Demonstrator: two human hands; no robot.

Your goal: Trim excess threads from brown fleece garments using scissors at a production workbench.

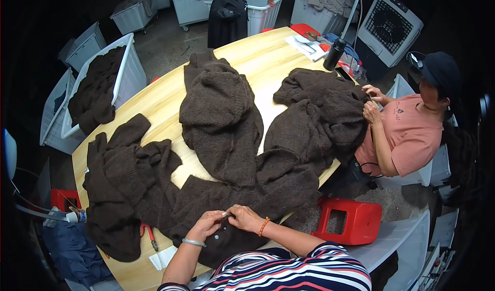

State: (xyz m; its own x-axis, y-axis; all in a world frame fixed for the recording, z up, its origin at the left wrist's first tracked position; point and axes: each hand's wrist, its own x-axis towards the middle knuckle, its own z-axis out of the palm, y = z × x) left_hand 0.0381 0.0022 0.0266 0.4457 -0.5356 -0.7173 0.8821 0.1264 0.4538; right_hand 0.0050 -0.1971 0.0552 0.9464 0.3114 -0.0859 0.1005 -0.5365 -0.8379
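Well, the left hand and right hand meet above the dark brown knit garment spread along the near edge of the table. The fingers of both are pinched nearly closed, tips together on a small thing I can't make out. Two pale dots show on the cloth just below.

More brown knitwear crowds in: a left heap, a middle heap and a right heap, the last touched by a co-worker in pink. Red-handled scissors and white paper lie near the left forearm. A red stool stands beside the right elbow; a black bottle is well apart, at the far side. White bins ring the floor.
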